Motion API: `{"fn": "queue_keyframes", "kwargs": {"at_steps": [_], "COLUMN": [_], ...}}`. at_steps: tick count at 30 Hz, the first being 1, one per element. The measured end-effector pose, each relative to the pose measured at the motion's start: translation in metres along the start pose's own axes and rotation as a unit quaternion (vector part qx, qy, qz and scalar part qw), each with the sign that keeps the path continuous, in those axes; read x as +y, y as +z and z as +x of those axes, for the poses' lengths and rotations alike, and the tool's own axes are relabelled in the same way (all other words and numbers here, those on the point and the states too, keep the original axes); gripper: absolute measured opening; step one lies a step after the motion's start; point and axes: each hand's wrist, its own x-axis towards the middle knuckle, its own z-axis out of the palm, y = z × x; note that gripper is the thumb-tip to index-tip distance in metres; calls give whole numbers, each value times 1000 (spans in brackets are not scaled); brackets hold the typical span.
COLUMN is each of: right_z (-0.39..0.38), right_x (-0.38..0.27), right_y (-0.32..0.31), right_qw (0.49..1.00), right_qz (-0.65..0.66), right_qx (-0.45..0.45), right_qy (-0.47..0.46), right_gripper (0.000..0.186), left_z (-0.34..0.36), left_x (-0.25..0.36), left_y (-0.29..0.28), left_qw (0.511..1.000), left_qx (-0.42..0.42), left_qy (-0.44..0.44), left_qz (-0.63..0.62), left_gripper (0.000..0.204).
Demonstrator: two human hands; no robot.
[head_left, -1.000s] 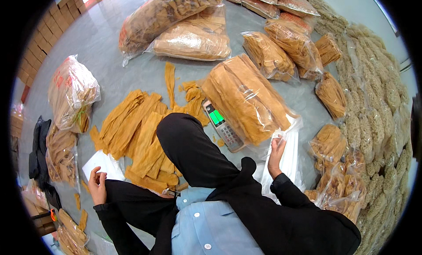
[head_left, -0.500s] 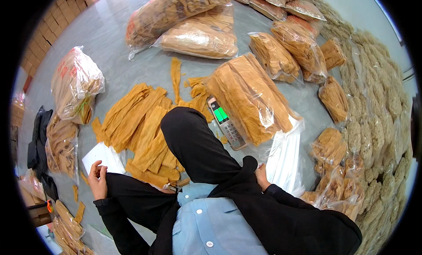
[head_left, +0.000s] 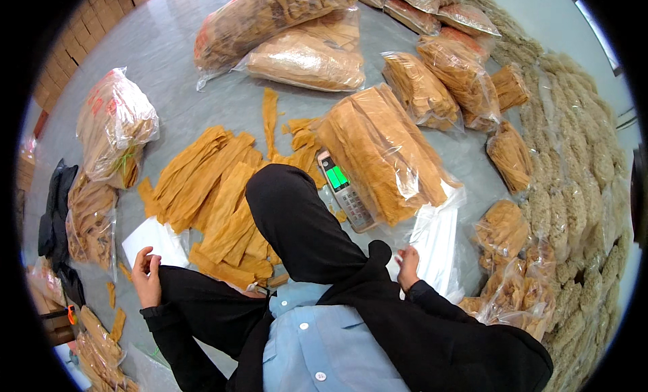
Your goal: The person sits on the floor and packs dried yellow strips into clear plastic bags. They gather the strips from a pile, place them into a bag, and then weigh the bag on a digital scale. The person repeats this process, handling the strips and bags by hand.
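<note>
My left hand (head_left: 146,278) is raised beside my left knee, its fingers loosely bent and apart, holding nothing. Close to it lies a white sheet (head_left: 154,243), partly under a spread of flat, dried yellow-brown strips (head_left: 223,189). My right hand (head_left: 408,267) hovers by my right knee, next to a stack of white plastic bags (head_left: 435,247); its fingers are half curled and apart, with nothing visible in them. Ahead of that hand is a large clear bag packed with brown strips (head_left: 378,155). A keypad phone (head_left: 347,193) with a lit green screen leans along this bag's left side.
Filled clear bags (head_left: 307,61) lie farther ahead, with more packed bundles (head_left: 422,88) to the right. At the left stand a filled bag (head_left: 118,118) and a dark cloth (head_left: 54,216). Wrapped pale, stringy bundles (head_left: 567,176) are piled along the right wall; cartons (head_left: 84,27) line the far left.
My right hand has lifted slightly away from my knee, and its fingers have loosened. My left hand stays almost in place. The view has shifted a little.
</note>
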Motion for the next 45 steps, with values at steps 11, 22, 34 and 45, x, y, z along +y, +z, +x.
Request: {"fn": "queue_keyframes", "kwargs": {"at_steps": [11, 22, 34, 45], "right_z": [30, 56, 57, 72], "right_x": [-158, -152, -155, -134], "right_y": [7, 17, 5, 3], "right_qw": [967, 955, 954, 962], "right_qz": [157, 233, 234, 242], "right_qx": [-174, -169, -186, 24], "right_qy": [-101, -71, -38, -126], "right_gripper": [28, 12, 23, 28], "left_z": [3, 7, 9, 8], "left_x": [4, 2, 0, 4], "left_y": [6, 10, 11, 12], "left_qw": [1000, 1000, 999, 999], "left_qx": [-10, -8, 0, 10], "left_qy": [4, 13, 19, 28], "left_qz": [21, 14, 33, 32], "left_gripper": [22, 22, 22, 21]}}
